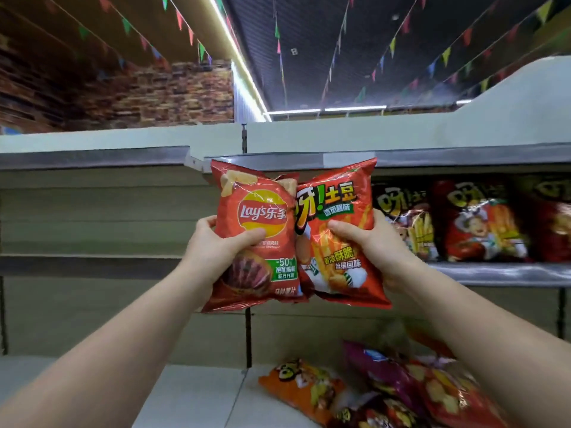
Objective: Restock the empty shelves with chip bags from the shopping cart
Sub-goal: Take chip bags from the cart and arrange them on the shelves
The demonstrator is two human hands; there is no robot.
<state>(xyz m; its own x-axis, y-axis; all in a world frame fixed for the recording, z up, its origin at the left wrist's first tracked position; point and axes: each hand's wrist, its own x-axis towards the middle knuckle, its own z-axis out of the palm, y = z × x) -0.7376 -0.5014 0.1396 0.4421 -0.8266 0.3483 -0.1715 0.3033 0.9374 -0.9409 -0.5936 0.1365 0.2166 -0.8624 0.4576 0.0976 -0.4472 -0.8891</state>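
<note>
Left hand: grip curled round the lower half of the Lay's bag, thumb across the front, fingers behind at the 9 o'clock edge.
Right hand: grip curled round the fries bag, thumb on the front near the middle, fingers wrapped behind at the 3 o'clock edge.
Both bags: held up side by side at arm's height, upright, long axes running 12 to 6 o'clock, tops tilted a little apart, inner edges touching.
Key relation: upper shelf lies at 3 o'clock from the fries bag, just beside the right hand; stocked bags already standing there, fronts outward.
Nearer hand: right, judged better placed for that row; left bay at 9 o'clock bare, nearer the left hand.
Likely next move: probably a sideways carry toward 3 o'clock, fries bag set upright next to its matching row; only a judgement.
Lay's bag writing: "Lay's" with Chinese characters on the yellow and red roundel; green patch reading "-50", rest too small to read.
Fries bag writing: large Chinese characters with an exclamation mark, green band beneath, cartoon figure and fries pictured.
Bottom shelf: loose bags lying flat and jumbled at 5 o'clock, orange and purple, blurred.
Shopping cart: not visible.
</note>
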